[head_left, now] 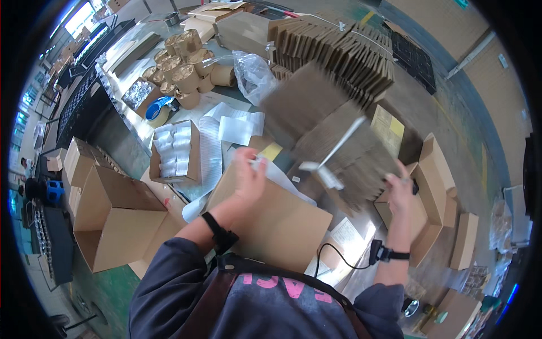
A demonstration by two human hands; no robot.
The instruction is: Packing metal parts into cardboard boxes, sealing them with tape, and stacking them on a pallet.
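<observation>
Your right hand (398, 189) curls at the edge of the cardboard bundle (361, 155) beyond the brown carton (276, 220); a loose grip could let the bundle slide. Whether either this or your left hand (248, 178) grips anything, I cannot tell.

The cardboard piece (282, 220) in front is showing a smooth, matt brown face, while the strapped bundle (347, 150) is looking like dull cardboard, its finer texture blurring. The tabletop (367, 234) is gleaming like smooth metal. The crumpled bag (252, 76) is shining as thin, clear plastic, the blue tape (160, 107) is looking glossy, and the dark sleeves (169, 277) are appearing as soft, matt cloth.
</observation>
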